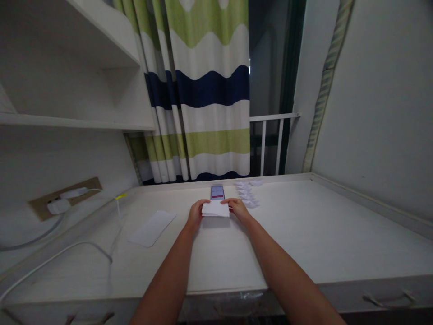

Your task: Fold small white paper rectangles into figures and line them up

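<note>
A folded sheet of white paper [215, 209] is held just above the desk, between both hands. My left hand [196, 213] grips its left edge, thumb on top and the other fingers underneath, mostly hidden. At the right edge my right hand [238, 208] pinches it the same way. Right behind the paper a phone [217, 192] with a lit screen is partly covered by it. Several small folded white paper pieces [247, 197] lie in a row beyond my right hand. Left of my hands lies a loose stack or sheet of white paper [153, 228].
The white desk [321, 234] has a raised rim and drawers with handles [389, 300] in front. White cables [77, 246] run from plugs [59, 205] at the left wall. A shelf [74, 121] overhangs the left side; a striped curtain [216, 117] hangs behind.
</note>
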Tool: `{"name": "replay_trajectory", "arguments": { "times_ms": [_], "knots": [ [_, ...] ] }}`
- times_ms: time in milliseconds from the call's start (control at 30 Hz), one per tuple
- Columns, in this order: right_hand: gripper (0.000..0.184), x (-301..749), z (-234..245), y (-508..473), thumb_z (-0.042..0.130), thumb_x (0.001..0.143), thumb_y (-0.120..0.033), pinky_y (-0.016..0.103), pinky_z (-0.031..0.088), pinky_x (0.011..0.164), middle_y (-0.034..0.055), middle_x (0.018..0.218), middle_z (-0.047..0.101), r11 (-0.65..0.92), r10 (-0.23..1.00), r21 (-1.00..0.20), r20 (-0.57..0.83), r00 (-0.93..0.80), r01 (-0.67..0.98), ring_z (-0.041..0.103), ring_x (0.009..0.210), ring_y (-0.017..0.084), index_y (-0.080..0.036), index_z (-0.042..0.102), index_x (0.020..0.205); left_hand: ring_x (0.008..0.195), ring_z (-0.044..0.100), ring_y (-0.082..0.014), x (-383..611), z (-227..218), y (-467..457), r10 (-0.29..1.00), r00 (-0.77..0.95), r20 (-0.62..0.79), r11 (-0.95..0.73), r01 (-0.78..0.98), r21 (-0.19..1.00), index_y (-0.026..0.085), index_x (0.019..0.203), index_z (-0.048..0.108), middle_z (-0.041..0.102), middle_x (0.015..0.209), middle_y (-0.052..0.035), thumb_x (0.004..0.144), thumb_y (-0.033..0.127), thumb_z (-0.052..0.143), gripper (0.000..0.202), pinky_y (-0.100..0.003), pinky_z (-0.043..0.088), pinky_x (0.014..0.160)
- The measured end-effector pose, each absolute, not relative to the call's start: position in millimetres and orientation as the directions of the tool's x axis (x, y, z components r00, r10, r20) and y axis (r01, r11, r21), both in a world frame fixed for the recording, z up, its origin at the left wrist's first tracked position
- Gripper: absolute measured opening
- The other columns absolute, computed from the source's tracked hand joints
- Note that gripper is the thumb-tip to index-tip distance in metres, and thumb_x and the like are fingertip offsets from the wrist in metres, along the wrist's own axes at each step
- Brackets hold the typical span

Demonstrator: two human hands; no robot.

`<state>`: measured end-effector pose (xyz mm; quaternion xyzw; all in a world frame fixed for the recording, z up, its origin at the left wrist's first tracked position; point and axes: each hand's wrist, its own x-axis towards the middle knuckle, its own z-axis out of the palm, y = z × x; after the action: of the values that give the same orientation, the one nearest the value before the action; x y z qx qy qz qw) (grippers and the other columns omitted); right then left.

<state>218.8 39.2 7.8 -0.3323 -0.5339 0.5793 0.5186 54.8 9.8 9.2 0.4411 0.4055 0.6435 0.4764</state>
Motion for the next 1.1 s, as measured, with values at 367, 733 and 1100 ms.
{"name": "replay_trajectory", "arguments": {
  "times_ms": [367,733,1100],
  "knots": [
    [0.017,217,8,36,0.058,0.056,-0.027,0.026,0.045,0.066,0.0045,0.085,0.064,0.166,0.948,-0.917,0.25,-0.196,-0.364,0.056,0.073,0.013,-0.017,0.068,0.067,0.068,0.059,-0.011,68,-3,15,0.989,-0.145,-0.042,-0.04,-0.516,0.855,0.015,0.083,0.055,0.062,0.082,-0.0048,0.063,0.013,0.065,0.023,-0.022,0.046,0.064],
    [0.026,208,6,33,0.066,0.051,-0.033,0.027,0.045,0.064,0.0015,0.066,0.063,0.054,0.976,-0.907,0.137,-0.171,-0.417,0.057,0.063,0.013,-0.015,0.06,0.069,0.078,0.061,-0.0173,72,2,15,0.967,-0.253,0.032,-0.153,-0.478,0.865,0.013,0.083,0.058,0.065,0.087,-0.0073,0.058,0.017,0.067,0.026,-0.027,0.048,0.069],
    [0.015,223,41,73,0.063,0.057,-0.018,0.021,0.038,0.051,-0.0014,0.056,0.058,0.165,0.954,-0.986,0.165,-0.251,-0.022,0.054,0.054,0.012,-0.014,0.055,0.07,0.072,0.061,-0.0197,75,30,54,0.983,-0.1,0.152,-0.173,-0.256,0.951,0.011,0.08,0.062,0.067,0.079,-0.0085,0.048,0.024,0.073,0.037,-0.031,0.047,0.066]
  ]
}}
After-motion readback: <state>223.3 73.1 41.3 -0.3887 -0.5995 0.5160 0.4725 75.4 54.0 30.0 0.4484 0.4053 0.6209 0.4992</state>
